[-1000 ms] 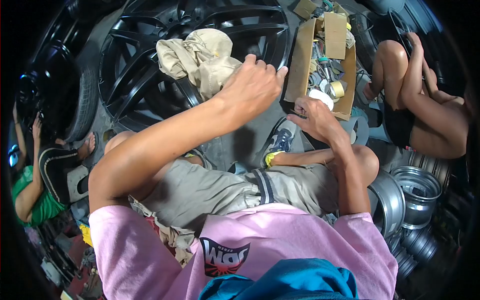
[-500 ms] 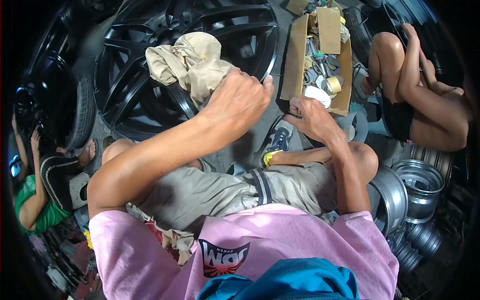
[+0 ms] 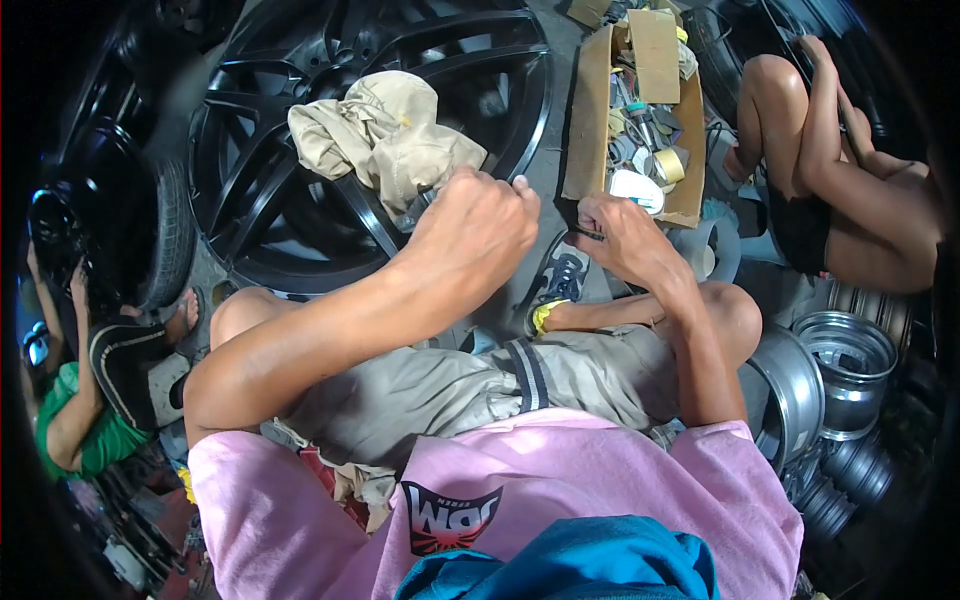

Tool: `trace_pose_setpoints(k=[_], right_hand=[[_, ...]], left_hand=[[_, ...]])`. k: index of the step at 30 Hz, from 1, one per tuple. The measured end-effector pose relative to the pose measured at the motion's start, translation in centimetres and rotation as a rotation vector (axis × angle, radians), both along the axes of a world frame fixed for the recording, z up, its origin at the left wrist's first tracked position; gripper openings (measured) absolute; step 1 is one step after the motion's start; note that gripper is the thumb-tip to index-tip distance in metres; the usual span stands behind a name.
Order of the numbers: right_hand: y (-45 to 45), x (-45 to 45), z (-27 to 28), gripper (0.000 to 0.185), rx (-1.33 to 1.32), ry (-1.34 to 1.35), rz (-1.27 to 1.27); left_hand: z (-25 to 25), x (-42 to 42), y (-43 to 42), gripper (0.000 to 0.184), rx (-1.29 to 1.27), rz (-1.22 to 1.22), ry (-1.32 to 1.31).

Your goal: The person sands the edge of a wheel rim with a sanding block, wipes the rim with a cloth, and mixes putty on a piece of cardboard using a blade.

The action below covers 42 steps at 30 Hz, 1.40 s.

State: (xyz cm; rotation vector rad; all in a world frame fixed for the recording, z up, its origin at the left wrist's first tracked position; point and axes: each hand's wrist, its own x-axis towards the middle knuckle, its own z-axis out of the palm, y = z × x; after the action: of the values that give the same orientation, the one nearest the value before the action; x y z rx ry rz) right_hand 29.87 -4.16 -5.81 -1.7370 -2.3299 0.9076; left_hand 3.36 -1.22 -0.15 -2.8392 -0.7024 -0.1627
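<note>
A large black multi-spoke wheel lies at the upper left, with a crumpled beige cloth draped over its spokes. My left hand is closed, back up, in front of the cloth and the wheel's lower right edge; its fingertips and anything in them are hidden. Lower right of the open cardboard box's near end, my right hand is closed in a pinch, with a small dark thing showing at its fingers, too small to name. A white round item lies in the box just above it.
The cardboard box holds tools and tape rolls. Bare silver rims stack at the right. A co-worker sits at the upper right, another in green at the left beside a tire. My shoe is below the box.
My left hand has moved left and down from its place one second ago. The wheel, cloth and box have shifted slightly left in view; my right hand has hardly moved.
</note>
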Motion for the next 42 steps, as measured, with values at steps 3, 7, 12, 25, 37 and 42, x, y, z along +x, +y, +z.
trace_pose_setpoints(k=[3,7,12,25,37,42], right_hand=[[-0.1,0.1,-0.1,0.028,0.016,0.002,0.004],[-0.4,0.4,0.1,0.029,0.019,-0.001,-0.010],[-0.2,0.4,0.2,0.028,0.074,0.065,-0.026],[-1.7,1.2,1.8,0.028,0.166,0.158,-0.063],[-2.8,2.2,0.9,0.028,0.217,0.160,-0.060],[-3.4,2.9,0.2,0.029,0.207,0.157,-0.075]], left_hand=[[-0.3,0.2,1.1,0.019,-0.397,0.062,-0.042],[0.0,-1.9,2.5,0.027,-0.529,0.158,-0.262],[0.5,-1.2,3.6,0.029,-0.629,0.264,-0.331],[-3.3,1.3,5.4,0.051,-0.876,0.456,-0.308],[-5.6,4.2,8.2,0.061,-0.760,0.534,-0.459],[-6.3,5.1,10.6,0.059,-0.866,0.628,-0.525]])
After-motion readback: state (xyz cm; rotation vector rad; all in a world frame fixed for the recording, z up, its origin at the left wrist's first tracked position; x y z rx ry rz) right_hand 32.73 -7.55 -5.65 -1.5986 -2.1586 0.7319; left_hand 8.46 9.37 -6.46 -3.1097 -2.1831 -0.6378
